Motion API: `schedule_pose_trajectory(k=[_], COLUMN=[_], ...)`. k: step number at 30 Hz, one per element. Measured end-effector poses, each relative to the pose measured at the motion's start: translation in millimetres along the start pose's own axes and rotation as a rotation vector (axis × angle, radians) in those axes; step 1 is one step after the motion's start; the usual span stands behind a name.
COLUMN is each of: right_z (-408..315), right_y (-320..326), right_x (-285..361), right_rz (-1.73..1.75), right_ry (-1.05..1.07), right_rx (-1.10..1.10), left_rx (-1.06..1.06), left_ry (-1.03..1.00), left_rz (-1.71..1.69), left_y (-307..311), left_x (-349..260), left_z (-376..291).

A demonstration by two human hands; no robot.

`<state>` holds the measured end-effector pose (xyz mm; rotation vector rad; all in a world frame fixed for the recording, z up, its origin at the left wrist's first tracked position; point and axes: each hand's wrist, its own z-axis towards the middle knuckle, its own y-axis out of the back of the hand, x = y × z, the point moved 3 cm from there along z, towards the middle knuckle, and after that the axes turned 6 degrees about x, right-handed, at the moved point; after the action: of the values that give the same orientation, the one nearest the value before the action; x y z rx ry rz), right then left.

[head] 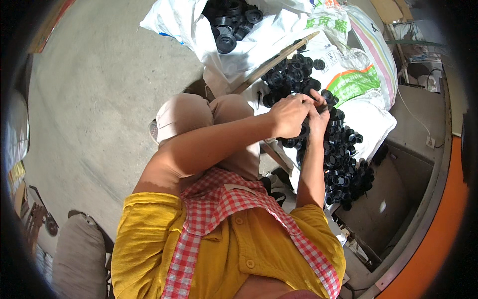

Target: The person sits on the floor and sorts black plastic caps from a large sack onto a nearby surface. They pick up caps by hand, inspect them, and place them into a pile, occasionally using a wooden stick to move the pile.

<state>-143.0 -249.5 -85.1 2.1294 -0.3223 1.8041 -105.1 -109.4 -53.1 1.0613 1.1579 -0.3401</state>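
Note:
My left hand (292, 116) reaches across from the left with its fingers bent, touching my right hand; what lies between its fingers is hidden. My right hand (318, 116) is curled around a small black plastic part (322, 108), mostly covered by the fingers. Under and around both hands lies a long heap of round black plastic caps (338, 160), spread over white woven plastic sacks. Another group of these caps (295, 71) sits just beyond my hands. More black caps (226, 43) lie in an open white sack (190, 22) at the top.
A wooden stick (278, 61) slants between the open sack and the caps. A full printed woven sack (377, 56) stands at upper right. Beside the heap is a grey metal trough (396, 187) with an orange panel (437, 209) beyond. A grey cushion (79, 258) is at lower left.

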Motion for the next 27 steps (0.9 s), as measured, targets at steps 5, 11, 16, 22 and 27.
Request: schedule_pose_trajectory(k=[5,11,16,22,27], right_z=[51.6,91.6,116.3,68.1,-22.3], right_y=[47.8,21.1,47.9,23.7,11.7], right_x=[-66.7,-119.2,-225.4,-152.0,-67.9], right_rz=[-0.648,-0.354,-0.823,-0.217,0.869], right_ry=[0.22,-0.523,-0.696,-0.696,-0.703], right_rx=[-0.434,-0.163,-0.086,-0.181,-0.166], left_rx=[-0.448,-0.982,-0.869,-0.703,-0.372], left_ry=[-0.082,0.302,0.304,0.401,0.395], left_rz=[0.247,-1.351,-0.838,-0.872,-0.537], left_y=[42.3,97.7,95.3,77.0,19.0], left_x=[-1.5,84.6,51.4,69.3,55.7], left_z=[-4.7,30.6,32.3,37.0,41.3])
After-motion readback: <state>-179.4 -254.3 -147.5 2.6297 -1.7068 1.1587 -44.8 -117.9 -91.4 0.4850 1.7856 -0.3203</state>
